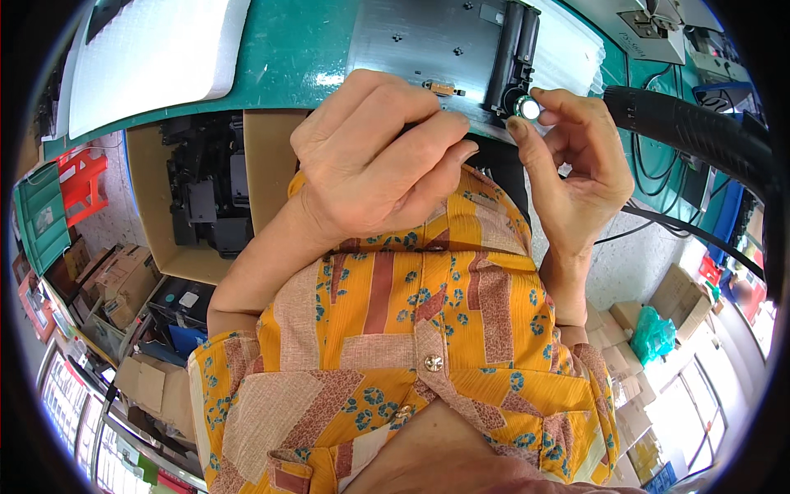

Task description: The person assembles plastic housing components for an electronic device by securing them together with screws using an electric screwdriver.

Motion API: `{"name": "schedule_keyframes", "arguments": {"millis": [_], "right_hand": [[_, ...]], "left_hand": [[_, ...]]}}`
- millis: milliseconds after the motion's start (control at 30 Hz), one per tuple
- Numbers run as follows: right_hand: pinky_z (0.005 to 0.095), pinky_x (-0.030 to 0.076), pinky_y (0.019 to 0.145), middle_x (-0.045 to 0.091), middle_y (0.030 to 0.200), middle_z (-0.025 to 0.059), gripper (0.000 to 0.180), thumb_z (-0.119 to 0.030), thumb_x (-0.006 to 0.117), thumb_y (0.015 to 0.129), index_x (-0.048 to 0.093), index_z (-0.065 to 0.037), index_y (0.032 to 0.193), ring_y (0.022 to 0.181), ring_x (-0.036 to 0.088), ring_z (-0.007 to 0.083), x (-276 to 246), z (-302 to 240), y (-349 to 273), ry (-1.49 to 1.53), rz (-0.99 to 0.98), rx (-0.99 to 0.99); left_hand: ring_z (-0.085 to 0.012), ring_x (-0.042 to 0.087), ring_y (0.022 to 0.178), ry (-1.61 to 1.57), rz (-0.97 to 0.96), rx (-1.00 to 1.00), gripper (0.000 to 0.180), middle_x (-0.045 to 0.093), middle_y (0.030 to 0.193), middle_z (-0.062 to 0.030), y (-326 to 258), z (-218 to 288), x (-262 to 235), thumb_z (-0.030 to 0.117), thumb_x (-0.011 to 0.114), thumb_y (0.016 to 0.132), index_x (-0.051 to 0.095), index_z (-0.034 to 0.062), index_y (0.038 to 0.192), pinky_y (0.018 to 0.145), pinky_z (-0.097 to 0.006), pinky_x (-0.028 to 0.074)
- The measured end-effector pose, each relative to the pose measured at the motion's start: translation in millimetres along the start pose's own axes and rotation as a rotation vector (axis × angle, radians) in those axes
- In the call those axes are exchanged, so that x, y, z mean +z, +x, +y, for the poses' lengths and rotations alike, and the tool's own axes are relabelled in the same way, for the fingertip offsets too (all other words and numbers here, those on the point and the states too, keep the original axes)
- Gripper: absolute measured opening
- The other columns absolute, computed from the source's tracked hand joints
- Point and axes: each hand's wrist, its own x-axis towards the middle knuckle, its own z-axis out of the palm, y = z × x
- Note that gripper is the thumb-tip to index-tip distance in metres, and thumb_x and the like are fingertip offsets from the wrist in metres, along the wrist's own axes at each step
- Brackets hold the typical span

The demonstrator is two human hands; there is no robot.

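My left hand (pixel 383 156) is closed, fingers curled in toward the palm, just in front of the table's near edge. Whatever it may hold is hidden. My right hand (pixel 580 152) pinches a small round shiny piece (pixel 527 107) with a bright centre between thumb and forefinger. That piece sits at the near end of a long black cylinder part (pixel 513 58); I cannot tell if they are joined. A dark flat panel (pixel 411 45) lies beside the cylinder. On it, beyond my left hand, is a small brass-coloured part (pixel 443 88).
White foam sheets (pixel 156 62) lie on the green table (pixel 284 58) at the left. A cardboard box (pixel 148 193) of black plastic parts (pixel 210 185) stands below the edge. A thick black hose (pixel 687 123) and cables (pixel 658 165) run along the right.
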Motion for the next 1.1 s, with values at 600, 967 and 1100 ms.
{"name": "schedule_keyframes", "arguments": {"millis": [600, 967, 1100], "right_hand": [[0.0143, 0.034, 0.052, 0.064, 0.089, -0.0013, 0.030, 0.006, 0.081, 0.081, 0.074, -0.001, 0.109, 0.062, 0.048, -0.0026, 12.3, -18.8, -1.4, 0.132, -0.042, 0.318], [0.0136, 0.040, 0.056, 0.065, 0.092, 0.0010, 0.033, 0.008, 0.080, 0.082, 0.074, 0.001, 0.113, 0.064, 0.052, -0.0013, 15.3, -23.2, -6.7, 0.149, -0.017, 0.322], [0.0127, 0.042, 0.057, 0.066, 0.095, 0.0024, 0.033, 0.007, 0.081, 0.083, 0.072, 0.002, 0.115, 0.066, 0.054, -0.0012, 16.9, -25.1, -9.9, 0.172, 0.033, 0.344]], "left_hand": [[-0.0246, 0.063, 0.073, -0.038, -0.047, -0.029, 0.026, 0.065, 0.083, -0.0072, -4.3, -5.9, -1.3, 0.004, 0.084, 0.067, 0.074, 0.0042, 0.091, 0.059, -0.032, 0.051], [-0.0238, 0.063, 0.071, -0.045, -0.063, -0.025, 0.026, 0.065, 0.082, -0.0073, -6.3, -6.5, -2.8, 0.001, 0.083, 0.067, 0.074, 0.0036, 0.091, 0.058, -0.031, 0.050], [-0.0235, 0.063, 0.070, -0.054, -0.047, -0.021, 0.026, 0.065, 0.082, -0.0072, -7.7, -6.4, -2.1, -0.001, 0.083, 0.067, 0.074, 0.0034, 0.091, 0.057, -0.031, 0.049]]}}
